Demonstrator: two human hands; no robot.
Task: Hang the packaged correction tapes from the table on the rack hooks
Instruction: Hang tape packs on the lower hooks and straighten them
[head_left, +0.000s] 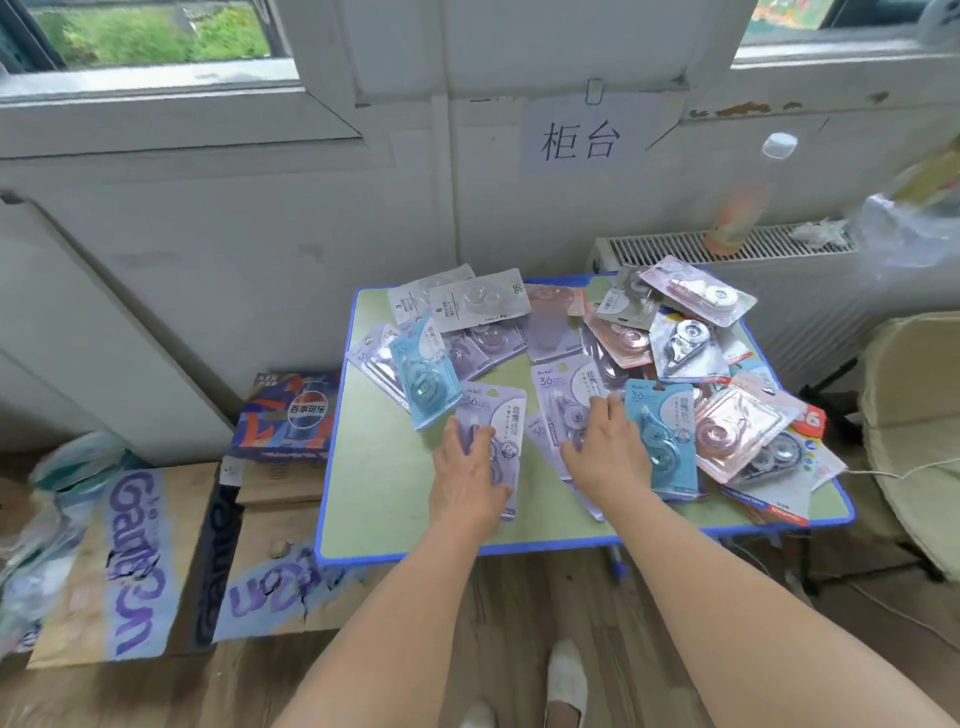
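Several packaged correction tapes in purple, blue, pink and grey lie heaped on a small green table (395, 499) with a blue rim. My left hand (467, 478) lies over a purple correction tape package (501, 415) near the table's front, its fingers curled at the package's left edge. My right hand (605, 452) rests with straight fingers on a second purple package (558, 389), just left of a blue package (662, 441). No rack or hooks are in view.
A radiator (727, 244) with a bottle (743, 202) on it stands behind the table on the right. Cardboard boxes (140, 561) and a cola carton (291, 415) sit on the floor to the left. A cream chair (914, 415) stands at the right, and my feet (566, 686) are below.
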